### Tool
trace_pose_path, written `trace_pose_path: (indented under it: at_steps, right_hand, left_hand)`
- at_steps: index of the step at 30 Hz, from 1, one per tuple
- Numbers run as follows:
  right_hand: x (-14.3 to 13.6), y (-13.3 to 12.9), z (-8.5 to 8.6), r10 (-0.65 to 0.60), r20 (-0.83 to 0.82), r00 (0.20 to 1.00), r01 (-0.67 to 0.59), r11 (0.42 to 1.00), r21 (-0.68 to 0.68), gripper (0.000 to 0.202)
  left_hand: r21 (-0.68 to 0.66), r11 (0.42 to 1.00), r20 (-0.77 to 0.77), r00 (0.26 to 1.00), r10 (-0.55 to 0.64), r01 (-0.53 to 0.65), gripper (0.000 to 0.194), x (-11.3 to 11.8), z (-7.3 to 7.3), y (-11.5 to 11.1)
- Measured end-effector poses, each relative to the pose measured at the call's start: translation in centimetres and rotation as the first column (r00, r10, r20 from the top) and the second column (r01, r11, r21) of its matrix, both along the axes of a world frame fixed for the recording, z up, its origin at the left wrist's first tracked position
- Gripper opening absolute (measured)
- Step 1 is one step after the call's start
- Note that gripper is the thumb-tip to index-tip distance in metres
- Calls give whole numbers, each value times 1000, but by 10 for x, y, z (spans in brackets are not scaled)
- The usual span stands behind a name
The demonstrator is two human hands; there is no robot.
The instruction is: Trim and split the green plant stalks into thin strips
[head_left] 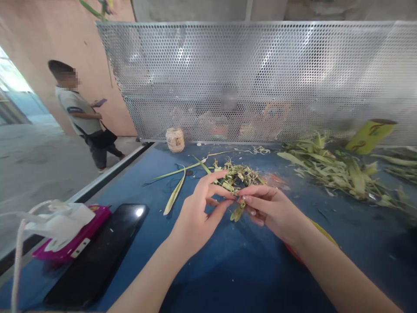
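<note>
In the middle of the head view my two hands meet fingertip to fingertip over the blue tabletop (208, 278). My right hand (276, 211) is closed in a pinch on a small folded piece of dry green leaf (237, 212), which hangs below the fingers. My left hand (198, 213) has thumb and fingertips drawn together at the top of the same piece; the exact grip is partly hidden. Just behind the fingers lies a pile of shredded, dried plant scraps (243, 174). Long pale leaf strips (176, 191) lie left of it.
A perforated metal screen (260, 78) stands behind the table. Leaves (345, 169) and a yellow-green tube (371, 135) sit at right, a roll of twine or tape (175, 140) at back. At left are a phone (100, 252) and a magenta power strip (74, 243). A person (81, 108) stands beyond.
</note>
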State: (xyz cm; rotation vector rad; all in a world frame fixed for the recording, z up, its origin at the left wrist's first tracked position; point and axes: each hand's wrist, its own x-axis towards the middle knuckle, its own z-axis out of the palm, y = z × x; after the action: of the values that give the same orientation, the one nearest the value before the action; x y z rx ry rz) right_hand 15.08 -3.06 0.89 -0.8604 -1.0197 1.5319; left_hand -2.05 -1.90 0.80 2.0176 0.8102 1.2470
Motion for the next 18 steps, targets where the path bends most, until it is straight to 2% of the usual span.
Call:
trace_pose_path:
  at_steps: [3, 7, 10, 14, 18]
  right_hand:
    - [2, -2, 2, 69, -18, 997, -69, 997, -24, 16]
    - [5, 0, 2, 48, -44, 998, -51, 998, -49, 20]
    - [7, 6, 2, 8, -25, 1000, -10, 998, -58, 26]
    - [10, 13, 5, -25, -43, 999, 25, 1000, -12, 32]
    - [17, 11, 10, 98, 4, 995, -98, 993, 61, 47]
  left_hand:
    - [-19, 999, -3, 999, -41, 40, 43, -1, 2, 1]
    - [-51, 996, -81, 994, -74, 70, 38, -1, 9, 4]
    - [-42, 999, -163, 986, -32, 26, 38, 1, 15, 8]
    - [49, 999, -244, 970, 12, 0, 42, 6, 26, 15]
    - [72, 993, -257, 964, -72, 93, 42, 11, 39, 14]
